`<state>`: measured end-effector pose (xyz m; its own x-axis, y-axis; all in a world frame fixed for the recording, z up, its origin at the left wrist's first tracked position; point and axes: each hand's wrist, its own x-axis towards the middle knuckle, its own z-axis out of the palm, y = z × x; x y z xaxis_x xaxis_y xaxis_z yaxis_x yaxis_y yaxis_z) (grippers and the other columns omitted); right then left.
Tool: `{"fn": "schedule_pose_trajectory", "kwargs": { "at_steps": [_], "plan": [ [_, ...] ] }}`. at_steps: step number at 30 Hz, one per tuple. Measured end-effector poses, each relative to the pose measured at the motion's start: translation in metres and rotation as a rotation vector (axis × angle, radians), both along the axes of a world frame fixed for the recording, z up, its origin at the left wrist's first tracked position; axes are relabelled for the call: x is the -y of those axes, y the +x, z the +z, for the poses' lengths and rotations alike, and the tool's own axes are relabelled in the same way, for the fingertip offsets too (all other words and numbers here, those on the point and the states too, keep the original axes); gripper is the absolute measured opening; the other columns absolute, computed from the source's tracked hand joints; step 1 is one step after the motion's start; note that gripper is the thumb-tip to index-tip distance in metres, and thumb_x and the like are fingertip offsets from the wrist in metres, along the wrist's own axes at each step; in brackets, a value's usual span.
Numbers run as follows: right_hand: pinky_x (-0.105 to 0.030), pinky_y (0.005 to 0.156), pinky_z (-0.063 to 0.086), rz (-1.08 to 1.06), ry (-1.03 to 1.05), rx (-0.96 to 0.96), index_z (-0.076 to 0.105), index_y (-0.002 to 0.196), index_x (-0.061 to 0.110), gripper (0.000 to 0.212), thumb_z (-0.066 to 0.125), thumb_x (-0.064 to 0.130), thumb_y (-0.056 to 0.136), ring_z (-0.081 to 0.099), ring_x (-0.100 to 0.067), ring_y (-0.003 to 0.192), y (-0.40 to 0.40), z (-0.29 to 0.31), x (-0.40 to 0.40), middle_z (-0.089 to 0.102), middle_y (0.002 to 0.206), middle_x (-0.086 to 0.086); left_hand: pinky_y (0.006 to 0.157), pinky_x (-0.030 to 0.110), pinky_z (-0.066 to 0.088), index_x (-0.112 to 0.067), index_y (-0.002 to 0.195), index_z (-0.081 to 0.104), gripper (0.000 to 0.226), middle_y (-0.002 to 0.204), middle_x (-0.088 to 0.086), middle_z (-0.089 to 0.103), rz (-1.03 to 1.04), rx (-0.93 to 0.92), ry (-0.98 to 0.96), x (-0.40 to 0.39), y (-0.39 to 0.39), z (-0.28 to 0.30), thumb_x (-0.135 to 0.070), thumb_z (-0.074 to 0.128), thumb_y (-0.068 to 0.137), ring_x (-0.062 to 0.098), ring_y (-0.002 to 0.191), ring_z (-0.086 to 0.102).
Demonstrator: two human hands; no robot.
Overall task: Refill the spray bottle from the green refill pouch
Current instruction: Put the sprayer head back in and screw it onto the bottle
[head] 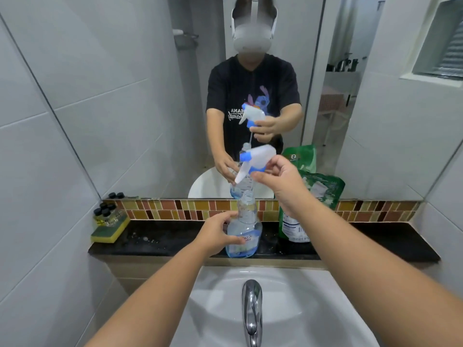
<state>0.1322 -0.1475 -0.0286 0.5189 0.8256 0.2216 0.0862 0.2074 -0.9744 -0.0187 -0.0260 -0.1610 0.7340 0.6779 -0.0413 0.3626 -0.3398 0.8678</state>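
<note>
Left hand (217, 232) grasping clear spray bottle (244, 229) upright on dark worktop (375, 241), right hand (280, 182) pinching lifted trigger head (255, 157), green refill pouch (318, 194) beside.

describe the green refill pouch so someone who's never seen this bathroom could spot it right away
Find the black counter under the mirror, behind the white sink. The green refill pouch stands there against the mosaic tile strip, right of the clear spray bottle. It is the only soft green pack, with a white lower part.

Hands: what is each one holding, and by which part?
Left hand grips the clear plastic spray bottle around its body. Right hand pinches the white-and-blue trigger sprayer head at its blue collar.
</note>
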Motion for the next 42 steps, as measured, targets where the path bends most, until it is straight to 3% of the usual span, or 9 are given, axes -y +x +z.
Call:
{"fn": "schedule_pose_trajectory", "kwargs": {
  "at_steps": [4,8,18,24,30,34,36,39,42],
  "plan": [
    [-0.040,0.084,0.054,-0.066,-0.122,0.009,0.058,0.100,0.014,0.045,0.084,0.019,0.063,0.064,-0.024,0.099,-0.003,-0.030,-0.009,0.067,0.105,-0.009,0.069,0.018,0.057,-0.043,0.122,0.058,0.069,0.111,-0.017,0.065,-0.009,0.007,0.004,-0.004,0.005,-0.001,-0.027,0.091,0.064,0.004,0.103,0.062],
    [-0.021,0.064,0.052,-0.076,-0.138,0.010,0.058,0.099,0.028,0.050,0.086,0.025,0.058,0.068,-0.008,0.083,-0.001,-0.044,-0.017,0.070,0.094,0.003,0.067,0.013,0.053,-0.042,0.124,0.057,0.073,0.105,-0.018,0.069,-0.013,0.035,-0.028,-0.009,0.009,0.000,-0.029,0.093,0.061,-0.003,0.097,0.064],
    [-0.010,0.061,0.043,-0.005,-0.271,0.211,0.061,0.104,0.030,0.055,0.087,0.037,0.056,0.060,0.003,0.084,0.019,-0.050,-0.025,0.066,0.099,0.011,0.077,0.018,0.055,-0.037,0.125,0.058,0.070,0.118,-0.015,0.066,-0.036,0.004,-0.107,-0.024,0.015,-0.016,-0.021,0.091,0.065,-0.002,0.105,0.063],
    [-0.040,0.087,0.051,0.075,-0.438,0.379,0.061,0.111,0.025,0.062,0.085,0.041,0.057,0.059,-0.015,0.099,0.027,-0.032,-0.039,0.063,0.107,0.002,0.087,0.027,0.056,-0.037,0.125,0.057,0.064,0.117,-0.015,0.068,-0.098,-0.050,-0.105,-0.028,0.021,-0.008,-0.020,0.086,0.071,0.004,0.107,0.063],
    [-0.036,0.100,0.038,0.073,-0.467,0.657,0.040,0.131,0.031,0.088,0.083,0.050,0.057,0.036,-0.013,0.122,0.029,-0.008,-0.034,0.043,0.133,0.008,0.083,0.023,0.055,-0.045,0.118,0.059,0.060,0.112,-0.023,0.069,-0.112,-0.047,-0.089,-0.030,0.021,-0.009,-0.024,0.087,0.069,-0.002,0.104,0.063],
    [-0.023,0.092,0.039,0.265,-0.369,0.785,0.051,0.128,0.038,0.049,0.067,0.025,0.083,0.047,-0.003,0.114,0.030,0.024,-0.026,0.053,0.127,0.012,0.088,0.028,0.055,-0.045,0.120,0.059,0.061,0.115,-0.025,0.067,-0.110,-0.035,-0.085,-0.031,0.020,-0.012,-0.022,0.086,0.070,-0.002,0.107,0.062],
    [-0.028,0.089,0.046,0.274,-0.411,0.910,0.057,0.121,0.037,0.041,0.062,0.017,0.086,0.054,-0.010,0.107,0.027,0.036,-0.028,0.059,0.122,0.005,0.086,0.024,0.055,-0.050,0.115,0.061,0.059,0.114,-0.027,0.066,-0.116,-0.036,-0.078,-0.030,0.020,-0.011,-0.020,0.086,0.070,-0.004,0.107,0.061],
    [-0.034,0.082,0.052,0.282,-0.466,1.088,0.059,0.119,0.034,0.036,0.059,0.016,0.088,0.060,-0.017,0.098,0.020,0.045,-0.034,0.061,0.118,-0.004,0.079,0.018,0.053,-0.056,0.111,0.062,0.060,0.113,-0.030,0.065,-0.119,-0.038,-0.076,-0.030,0.021,-0.009,-0.020,0.086,0.070,-0.008,0.106,0.059],
    [-0.027,0.063,0.049,0.269,-0.460,1.160,0.066,0.115,0.028,0.026,0.057,0.025,0.090,0.059,-0.012,0.073,0.015,0.049,-0.038,0.065,0.089,-0.001,0.080,0.020,0.054,-0.053,0.114,0.061,0.062,0.113,-0.029,0.066,-0.104,-0.038,-0.092,-0.031,0.020,-0.011,-0.019,0.087,0.069,-0.002,0.109,0.059]
  ]
}}
